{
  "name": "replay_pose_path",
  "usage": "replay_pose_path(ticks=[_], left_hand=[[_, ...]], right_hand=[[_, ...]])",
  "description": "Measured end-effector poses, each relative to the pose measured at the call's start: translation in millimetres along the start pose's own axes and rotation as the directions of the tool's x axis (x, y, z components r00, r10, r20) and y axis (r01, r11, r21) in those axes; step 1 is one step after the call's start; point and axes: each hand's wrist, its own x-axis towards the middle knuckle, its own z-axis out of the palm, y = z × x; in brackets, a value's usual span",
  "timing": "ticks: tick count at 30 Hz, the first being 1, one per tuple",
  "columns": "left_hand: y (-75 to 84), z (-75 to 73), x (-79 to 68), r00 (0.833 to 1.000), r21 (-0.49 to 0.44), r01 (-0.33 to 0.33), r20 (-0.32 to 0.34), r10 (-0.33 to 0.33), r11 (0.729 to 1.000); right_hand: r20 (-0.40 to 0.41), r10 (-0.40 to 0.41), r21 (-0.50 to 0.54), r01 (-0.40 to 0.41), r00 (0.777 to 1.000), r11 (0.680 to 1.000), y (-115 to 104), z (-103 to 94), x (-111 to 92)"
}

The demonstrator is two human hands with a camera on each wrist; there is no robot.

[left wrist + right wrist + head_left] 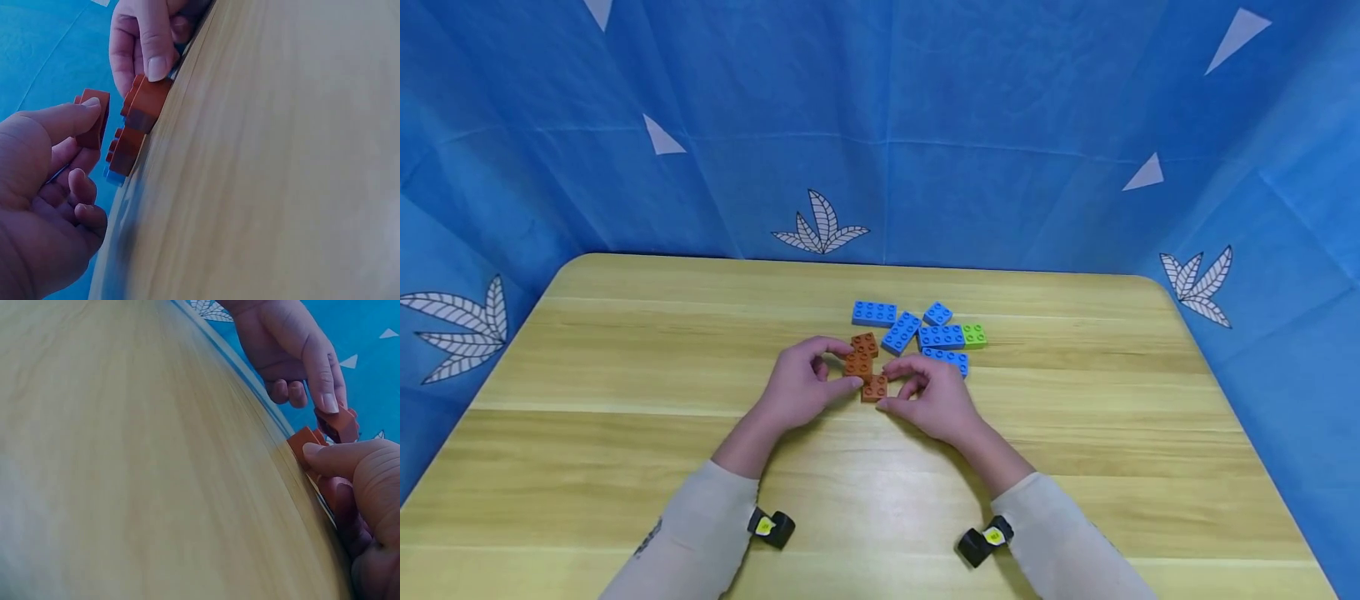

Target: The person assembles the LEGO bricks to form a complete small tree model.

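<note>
Blue cloth [1000, 200] backs a wooden table [625, 358]; left grip [799, 385] pinches one brown brick [858, 364], right grip [936, 400] another brick [874, 389].

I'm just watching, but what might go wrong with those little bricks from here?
The raised brown brick might slip, since only the tips of the left fingers seem to pinch it. The right fingers, which hold a lower brown brick, could also nudge the nearby blue brick if they swing outward.
</note>
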Motion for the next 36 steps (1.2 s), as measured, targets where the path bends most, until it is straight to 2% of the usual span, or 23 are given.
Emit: replay_pose_path(ticks=[9, 16, 22, 26, 36], left_hand=[[0.7, 3.2, -0.5, 0.999, 0.017, -0.020, 0.038, 0.019, 1.000], [-1.2, 7.1, 1.4, 0.997, 0.062, -0.025, 0.069, 0.020, 0.998], [-2.3, 8.8, 2.0, 0.997, 0.064, -0.033, 0.071, 0.029, 0.997], [0.6, 9.4, 2.4, 0.996, 0.062, -0.044, 0.086, 0.038, 0.997], [5.6, 10.5, 4.7, 0.989, 0.128, -0.085, 0.133, 0.068, 0.988]], right_hand=[[0.005, -0.019, -0.059, 0.020, 1.000, 0.998, 0.1, 0.3, 1.1], [0.011, 0.006, -0.063, -0.006, 1.000, 0.998, -0.5, 0.5, 1.7], [0.012, 0.031, -0.058, -0.030, 0.999, 0.998, -1.2, 1.3, 1.9], [0.001, 0.025, -0.053, -0.025, 1.000, 0.998, -1.1, 1.9, 1.7], [-0.011, 0.025, -0.058, -0.026, 1.000, 0.998, -0.6, 3.2, 1.1]])
